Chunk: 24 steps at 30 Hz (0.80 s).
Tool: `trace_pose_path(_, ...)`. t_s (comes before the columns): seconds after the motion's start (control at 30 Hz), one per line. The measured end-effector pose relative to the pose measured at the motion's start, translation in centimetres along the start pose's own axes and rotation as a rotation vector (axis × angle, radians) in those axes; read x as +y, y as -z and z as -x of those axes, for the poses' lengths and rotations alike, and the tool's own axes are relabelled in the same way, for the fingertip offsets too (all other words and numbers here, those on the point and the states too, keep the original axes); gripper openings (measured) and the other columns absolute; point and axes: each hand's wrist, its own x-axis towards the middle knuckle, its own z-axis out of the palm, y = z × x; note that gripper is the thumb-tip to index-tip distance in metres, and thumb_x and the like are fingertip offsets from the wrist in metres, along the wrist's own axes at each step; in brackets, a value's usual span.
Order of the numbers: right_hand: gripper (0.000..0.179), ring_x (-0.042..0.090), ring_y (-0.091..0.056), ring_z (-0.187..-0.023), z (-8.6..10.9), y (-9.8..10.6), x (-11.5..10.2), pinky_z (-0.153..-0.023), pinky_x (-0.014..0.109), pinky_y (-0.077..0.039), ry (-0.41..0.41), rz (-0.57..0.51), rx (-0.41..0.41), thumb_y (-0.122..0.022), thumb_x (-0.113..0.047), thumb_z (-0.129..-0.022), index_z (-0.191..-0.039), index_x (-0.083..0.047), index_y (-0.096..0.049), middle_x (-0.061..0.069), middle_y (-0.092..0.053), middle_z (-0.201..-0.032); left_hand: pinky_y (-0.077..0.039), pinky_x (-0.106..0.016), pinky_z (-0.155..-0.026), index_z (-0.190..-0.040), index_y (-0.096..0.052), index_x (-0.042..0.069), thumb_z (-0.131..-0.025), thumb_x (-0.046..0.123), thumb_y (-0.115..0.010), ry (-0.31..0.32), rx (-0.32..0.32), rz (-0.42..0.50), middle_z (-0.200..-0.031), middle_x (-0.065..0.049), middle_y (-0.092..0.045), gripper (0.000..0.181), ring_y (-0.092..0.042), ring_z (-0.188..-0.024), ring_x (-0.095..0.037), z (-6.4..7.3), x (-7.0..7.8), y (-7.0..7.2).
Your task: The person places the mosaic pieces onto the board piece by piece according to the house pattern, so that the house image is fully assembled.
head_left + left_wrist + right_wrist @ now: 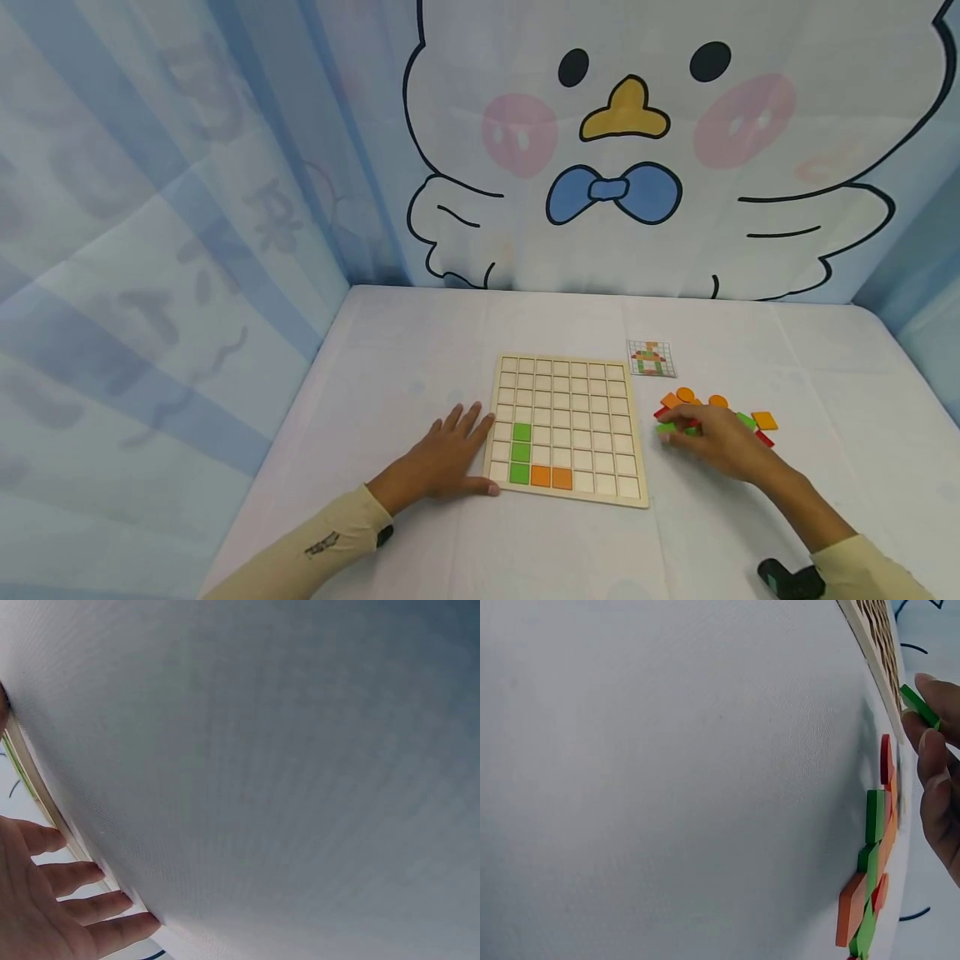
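My right hand [712, 437] pinches a small green tile [920, 707] between thumb and finger, over a cluster of loose pieces [764, 420] to the right of a wooden grid board [581, 422]. My left hand [447, 457] lies spread with straight fingers at the board's left edge, its thumb by the near corner. Three green squares [521, 452] stand in a column in the board's lower left. Two orange squares [551, 477] continue along the bottom row. In the left wrist view, the left fingertips [124, 900] are right at the board's side.
A small pattern card [652, 358] with a coloured figure on a grid lies beyond the board's far right corner. The loose pieces are green, orange and red, some round. A white cloth [420, 358] covers the table; a cartoon-printed curtain [622, 242] hangs behind it.
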Motion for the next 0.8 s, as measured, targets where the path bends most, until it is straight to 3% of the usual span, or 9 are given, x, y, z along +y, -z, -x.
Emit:
trace_pose_path(0.17, 0.033, 0.005, -0.052, -0.058, 0.1, 0.1, -0.5, -0.054, 0.022, -0.046, 0.002, -0.067, -0.028, -0.076, -0.021, -0.084, -0.115, -0.009, -0.070, 0.000, -0.061, -0.089, -0.034, -0.058, -0.111, -0.157, -0.021, 0.016, -0.078, 0.078, -0.055, -0.001, 0.002, -0.002, -0.163, -0.014, -0.019, 0.106, -0.022, -0.149, -0.040, 0.1, 0.1, 0.0)
trace_pose_path(0.47, 0.036, 0.009, -0.049, -0.056, 0.1, -0.1, -1.6, -0.050, 0.022, -0.042, 0.014, -0.167, -0.084, -0.076, -0.013, -0.083, -0.118, -0.006, -0.068, 0.003, -0.062, -0.095, -0.034, -0.057, -0.111, -0.157, -0.023, 0.016, -0.077, 0.077, -0.058, 0.009, 0.012, 0.000, -0.163, -0.014, -0.022, 0.106, -0.024, -0.148, -0.040, 0.1, 0.3, 0.1)
trace_pose_path(0.8, 0.031, 0.008, -0.049, -0.053, 0.1, -1.1, -2.6, -0.049, 0.022, -0.041, 0.036, -0.170, -0.047, -0.079, -0.017, -0.081, -0.110, -0.010, -0.069, 0.000, -0.062, -0.086, -0.034, -0.057, -0.111, -0.157, -0.022, 0.015, -0.078, 0.076, -0.058, 0.007, 0.009, 0.005, -0.163, -0.014, -0.021, 0.106, -0.024, -0.148, -0.041, 0.2, 0.3, 0.3)
